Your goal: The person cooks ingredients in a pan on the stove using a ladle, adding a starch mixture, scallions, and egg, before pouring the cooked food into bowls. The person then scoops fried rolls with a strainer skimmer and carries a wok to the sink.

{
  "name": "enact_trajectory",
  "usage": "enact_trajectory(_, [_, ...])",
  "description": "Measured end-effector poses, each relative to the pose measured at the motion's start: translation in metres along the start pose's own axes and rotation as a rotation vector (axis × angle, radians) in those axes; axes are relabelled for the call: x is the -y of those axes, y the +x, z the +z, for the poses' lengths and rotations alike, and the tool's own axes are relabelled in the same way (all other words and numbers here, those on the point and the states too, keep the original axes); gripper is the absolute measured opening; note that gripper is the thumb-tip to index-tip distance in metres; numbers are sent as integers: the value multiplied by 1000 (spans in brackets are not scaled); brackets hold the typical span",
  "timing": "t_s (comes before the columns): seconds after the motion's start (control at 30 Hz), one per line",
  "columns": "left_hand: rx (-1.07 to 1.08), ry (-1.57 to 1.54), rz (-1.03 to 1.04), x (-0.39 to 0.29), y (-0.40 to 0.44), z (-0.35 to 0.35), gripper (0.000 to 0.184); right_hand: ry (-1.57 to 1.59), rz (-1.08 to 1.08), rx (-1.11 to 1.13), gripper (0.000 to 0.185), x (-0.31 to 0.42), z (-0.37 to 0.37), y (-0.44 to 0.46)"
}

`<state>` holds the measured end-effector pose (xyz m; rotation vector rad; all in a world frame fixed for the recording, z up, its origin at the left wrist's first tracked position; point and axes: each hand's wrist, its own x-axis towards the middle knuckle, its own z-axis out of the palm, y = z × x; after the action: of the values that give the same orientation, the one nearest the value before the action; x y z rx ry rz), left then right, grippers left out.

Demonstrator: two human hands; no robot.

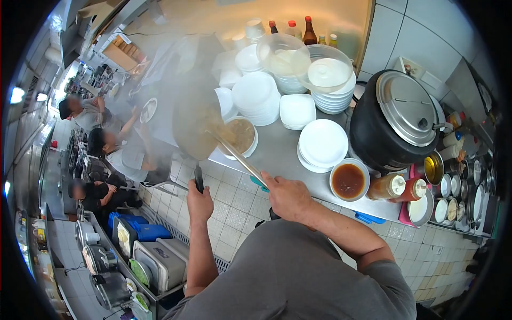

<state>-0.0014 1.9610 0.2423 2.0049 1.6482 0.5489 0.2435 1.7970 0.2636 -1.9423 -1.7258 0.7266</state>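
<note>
My left hand (200, 201) is closed round the black handle of a wok (196, 120), which is tilted up on its side and veiled in steam. Beside the wok's lower edge, a white bowl (252, 151) holds a brown, soupy food (241, 134). In my right hand (287, 197) is the shaft of a long-handled metal ladle (242, 160). It slants up to the left, its far end at the wok's edge by the bowl. Steam blurs that end, so its shape is unclear.
Stacked white plates (256, 98) and clear plastic lids (330, 66) crowd the steel counter. On the right stand a black soup warmer (386, 128), a bowl of brown sauce (349, 180) and squeeze bottles (386, 186). Several people (125, 154) are at the left, above lidded bins (160, 261).
</note>
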Motion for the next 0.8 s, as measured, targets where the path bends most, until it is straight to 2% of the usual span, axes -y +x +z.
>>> enact_trajectory(0.17, [-128, 28, 95, -7, -16, 12, 36, -21, -13, -70, 60, -5, 5, -6])
enact_trajectory(0.47, [-109, -59, -64, -6, -37, 35, 37, -66, -57, -120, 58, -16, 7, -21])
enact_trajectory(0.53, [-185, -37, 94, 10, -30, 55, 38, -53, -38, -97, 58, -24, 6, -20])
enact_trajectory(0.63, [-213, -88, 21, -8, -36, 62, 40, -11, -53, -57, 61, -32, -1, -21])
enact_trajectory(0.67, [-238, -93, -3, -3, -37, 68, 40, -21, -81, -38, 61, -35, -2, -22])
enact_trajectory(0.73, [-158, -249, -56, 14, -33, 79, 47, 112, -161, -100, 57, -42, -3, -21])
enact_trajectory(0.77, [-204, -257, -89, 4, -41, 76, 47, 101, -208, -69, 57, -48, 5, -18])
enact_trajectory(0.8, [-132, -392, -237, -16, -50, 70, 46, 208, -266, -155, 55, -54, 19, -11])
